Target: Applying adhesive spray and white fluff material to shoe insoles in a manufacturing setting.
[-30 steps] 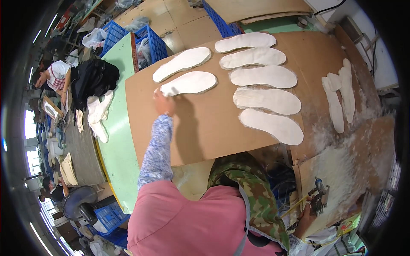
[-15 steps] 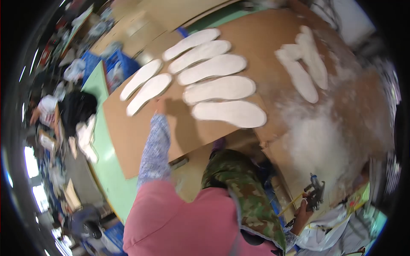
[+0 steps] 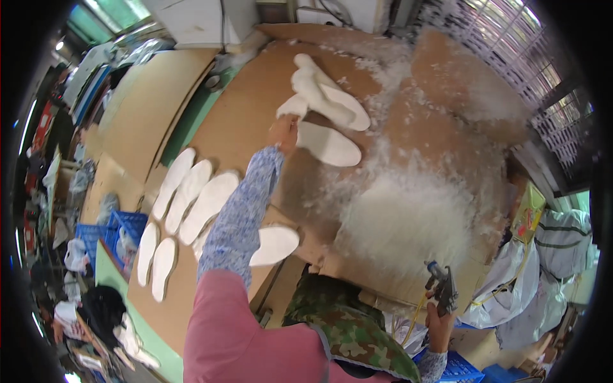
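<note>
At the far part of the cardboard-covered table, my left hand (image 3: 283,133) closes on the near end of a white insole (image 3: 331,145). Beside that one, more white insoles (image 3: 345,105) lie crossed over each other. Low on the right, my right hand (image 3: 438,327) grips a dark spray gun (image 3: 442,290) with a yellow hose (image 3: 418,313). Several white insoles (image 3: 211,201) lie side by side on the brown board at left. My left sleeve partly covers the nearest of them, a wide insole (image 3: 276,246).
White overspray (image 3: 405,220) coats the cardboard on the right. A grilled window (image 3: 511,45) stands beyond it. Blue crates (image 3: 128,223) are at the left, and large white sacks (image 3: 504,287) stand at the right. Camouflage cloth (image 3: 357,309) covers my lap.
My view has turned to the right. My left hand has gone from beside the left-hand insoles to the crossed pile and taken hold of an insole. The spray gun stays in my right hand.
</note>
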